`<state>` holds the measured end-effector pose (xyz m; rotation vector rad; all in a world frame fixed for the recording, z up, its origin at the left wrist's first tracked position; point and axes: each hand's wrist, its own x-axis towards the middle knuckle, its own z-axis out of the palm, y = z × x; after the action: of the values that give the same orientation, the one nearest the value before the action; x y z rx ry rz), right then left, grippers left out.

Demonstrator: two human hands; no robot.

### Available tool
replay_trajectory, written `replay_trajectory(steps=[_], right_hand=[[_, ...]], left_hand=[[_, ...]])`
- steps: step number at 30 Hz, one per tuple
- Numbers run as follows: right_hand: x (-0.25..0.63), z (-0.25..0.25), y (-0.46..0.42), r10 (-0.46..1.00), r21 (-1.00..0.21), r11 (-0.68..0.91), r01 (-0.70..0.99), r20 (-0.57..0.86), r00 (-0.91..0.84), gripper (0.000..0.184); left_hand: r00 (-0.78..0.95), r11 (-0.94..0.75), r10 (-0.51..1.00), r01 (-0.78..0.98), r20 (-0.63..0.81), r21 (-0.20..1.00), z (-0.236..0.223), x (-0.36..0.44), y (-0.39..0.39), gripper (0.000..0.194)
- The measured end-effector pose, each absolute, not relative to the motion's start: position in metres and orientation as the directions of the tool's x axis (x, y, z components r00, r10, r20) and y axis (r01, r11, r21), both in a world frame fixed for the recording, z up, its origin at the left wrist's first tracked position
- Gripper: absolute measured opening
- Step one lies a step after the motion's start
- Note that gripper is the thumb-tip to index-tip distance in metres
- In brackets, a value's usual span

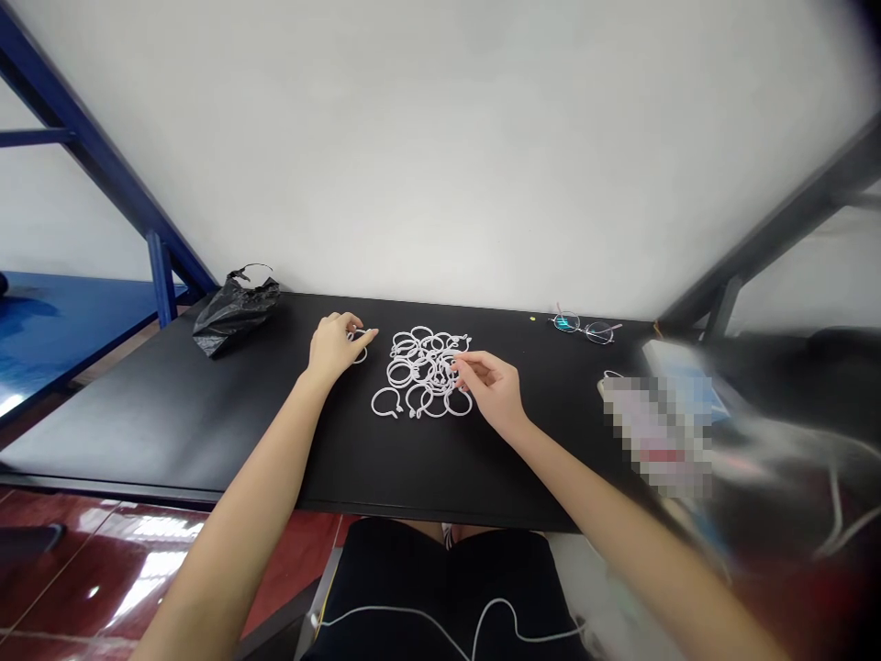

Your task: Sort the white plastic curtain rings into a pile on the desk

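Observation:
A loose pile of several thin white plastic rings (pixel 400 384), some with an open gap and small knobbed ends, lies on the black table (pixel 330 464). My right hand (pixel 492 390) reaches to the pile's right side, thumb and forefinger pinched on a white ring there; the fingers hide part of it. Left of the pile, my left hand (pixel 334 347) hovers over a separate white ring (pixel 360 358). Its thumb stretches across that ring, apart from the curled fingers. Whether the left fingertips touch the ring is hard to see.
A crumpled black plastic bag (pixel 238 312) lies at the back left. Eyeglasses (pixel 584 329) rest near the wall at the back right. A blurred phone-like object (pixel 653 436) and a white box (pixel 681 367) occupy the right side. A white cable (pixel 406 610) crosses my lap.

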<state>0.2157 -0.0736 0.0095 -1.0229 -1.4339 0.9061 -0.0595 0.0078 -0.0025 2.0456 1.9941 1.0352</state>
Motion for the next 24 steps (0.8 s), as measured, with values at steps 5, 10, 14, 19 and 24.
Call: replay_trajectory(steps=[5, 10, 14, 19, 24], right_hand=[[0.216, 0.008, -0.073, 0.929, -0.920, 0.370, 0.128, 0.367, -0.045, 0.022], [0.216, 0.010, -0.075, 0.920, -0.907, 0.393, 0.153, 0.388, -0.059, 0.018], [0.215, 0.009, -0.075, 0.911, -0.895, 0.411, 0.172, 0.405, -0.071, 0.018], [0.215, 0.007, -0.074, 0.908, -0.890, 0.419, 0.179, 0.414, -0.067, 0.018], [0.215, 0.008, -0.075, 0.912, -0.895, 0.411, 0.174, 0.406, -0.066, 0.018]], left_hand=[[0.304, -0.282, 0.940, 0.440, 0.154, 0.853, 0.022, -0.046, -0.007, 0.030], [0.694, -0.179, 0.698, 0.407, -0.175, 0.896, 0.036, -0.040, -0.021, 0.026], [0.688, -0.206, 0.698, 0.458, -0.198, 0.865, 0.033, -0.044, -0.019, 0.018], [0.617, -0.186, 0.755, 0.524, -0.220, 0.831, 0.031, -0.045, -0.017, 0.018], [0.617, -0.160, 0.750, 0.520, -0.239, 0.839, 0.029, -0.040, -0.020, 0.013]])
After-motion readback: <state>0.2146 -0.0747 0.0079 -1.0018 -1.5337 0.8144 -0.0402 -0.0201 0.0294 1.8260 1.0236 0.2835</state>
